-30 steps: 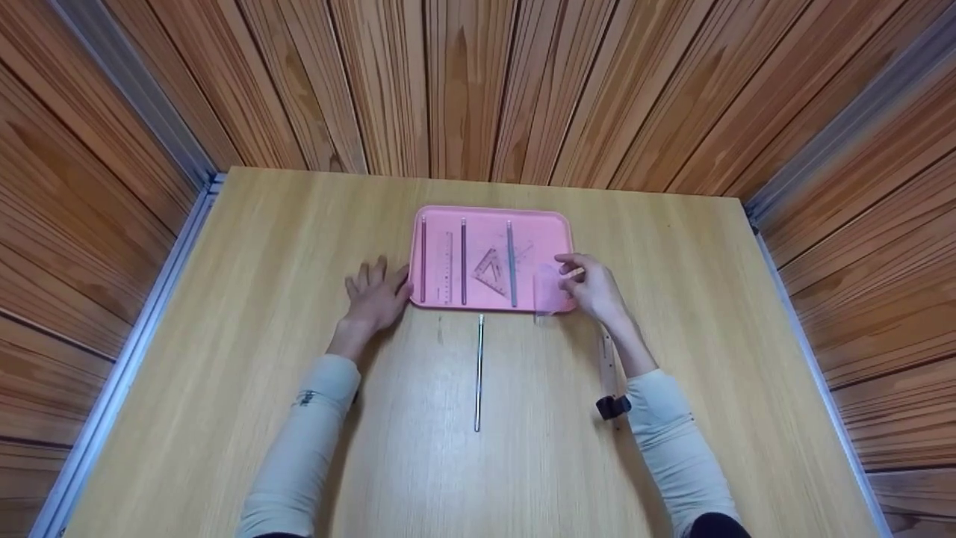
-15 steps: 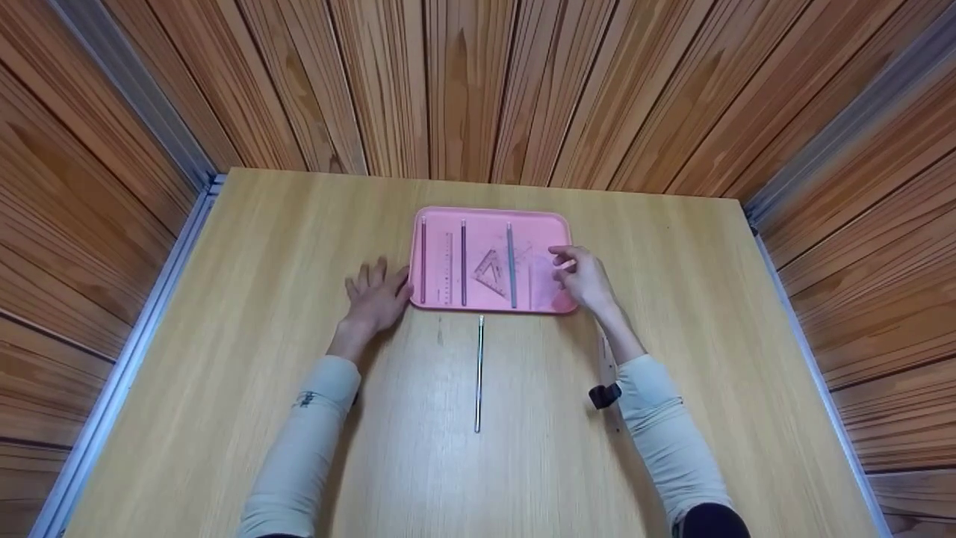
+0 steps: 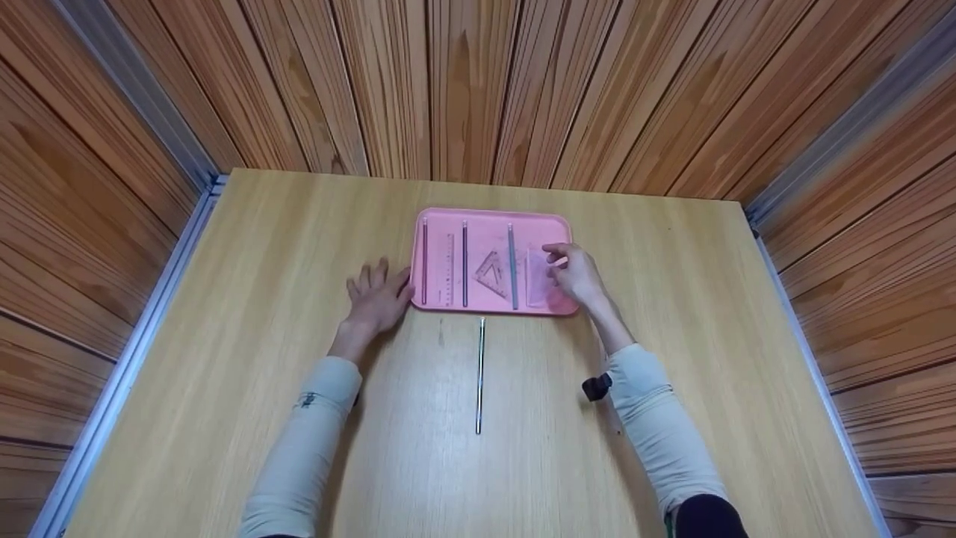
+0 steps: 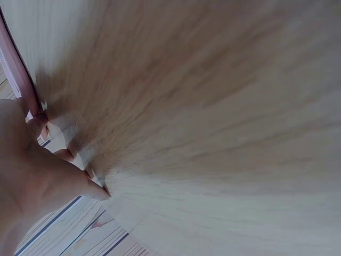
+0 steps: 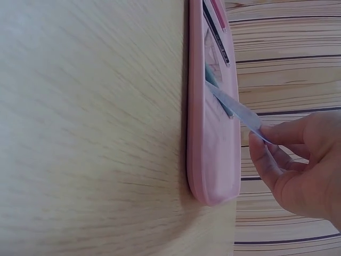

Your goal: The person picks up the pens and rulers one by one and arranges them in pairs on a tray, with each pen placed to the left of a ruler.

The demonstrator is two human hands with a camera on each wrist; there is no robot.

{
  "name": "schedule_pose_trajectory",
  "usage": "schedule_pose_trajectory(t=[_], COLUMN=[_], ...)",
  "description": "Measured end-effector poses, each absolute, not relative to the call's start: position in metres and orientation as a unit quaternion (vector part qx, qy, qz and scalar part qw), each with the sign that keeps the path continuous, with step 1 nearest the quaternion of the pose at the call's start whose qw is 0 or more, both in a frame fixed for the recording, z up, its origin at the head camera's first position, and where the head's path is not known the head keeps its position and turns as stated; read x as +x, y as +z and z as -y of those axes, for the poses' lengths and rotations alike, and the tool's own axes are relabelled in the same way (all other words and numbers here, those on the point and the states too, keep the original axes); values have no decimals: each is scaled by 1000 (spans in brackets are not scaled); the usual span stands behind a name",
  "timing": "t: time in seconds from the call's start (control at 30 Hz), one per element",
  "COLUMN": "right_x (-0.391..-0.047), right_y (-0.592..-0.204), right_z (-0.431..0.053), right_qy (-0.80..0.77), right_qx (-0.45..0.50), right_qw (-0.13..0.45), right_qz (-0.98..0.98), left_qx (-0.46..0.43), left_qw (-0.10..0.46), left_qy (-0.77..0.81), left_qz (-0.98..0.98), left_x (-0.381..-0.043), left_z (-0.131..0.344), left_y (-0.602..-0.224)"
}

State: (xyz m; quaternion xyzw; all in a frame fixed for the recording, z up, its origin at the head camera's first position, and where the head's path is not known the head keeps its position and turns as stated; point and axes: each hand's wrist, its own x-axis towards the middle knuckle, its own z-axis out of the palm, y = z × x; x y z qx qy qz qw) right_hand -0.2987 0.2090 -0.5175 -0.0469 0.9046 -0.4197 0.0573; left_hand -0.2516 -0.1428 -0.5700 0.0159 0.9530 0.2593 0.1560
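My right hand (image 3: 581, 278) pinches a translucent rectangular plastic sheet (image 3: 536, 278) between thumb and fingertips, over the right end of a pink tray (image 3: 489, 213). In the right wrist view the sheet (image 5: 240, 110) slants from the fingers down into the tray, its far end close to a teal pencil (image 5: 210, 77). Fingers spread, my left hand (image 3: 376, 305) rests on the table with its thumb side against the tray's left rim. Inside the tray lie a red pencil (image 3: 425, 261), a clear ruler (image 3: 449, 270), a dark pencil (image 3: 464, 263) and a triangular set square (image 3: 500, 285).
A shiny silver pencil (image 3: 480, 377) lies on the wooden table (image 3: 418, 448), in front of the tray and pointing toward it. Wood-patterned walls (image 3: 463, 90) close off the back and sides. A black strap piece (image 3: 596, 387) shows at the right sleeve cuff.
My right hand has moved left over the tray, bringing the plastic sheet from across the front rim to inside it, beside the teal pencil. The left hand stays in place.
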Motion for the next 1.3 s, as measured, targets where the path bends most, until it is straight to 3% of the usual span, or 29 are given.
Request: schedule_pose_trajectory(t=[0.8, 1.13, 1.3], right_x=[-319, -315, -313], right_y=[-534, -542, -543], right_z=[-198, -190, -189], right_qy=[-329, -275, -276], right_qx=[-86, -64, -65], right_qw=[58, 92, 80], right_qz=[-939, -955, -956], left_qx=[17, 18, 19], left_qw=[157, 160, 157], left_qy=[256, 260, 256], left_qz=[-953, -952, -954], left_x=[-252, -252, -251], left_z=[142, 142, 143], left_y=[-570, -570, -571])
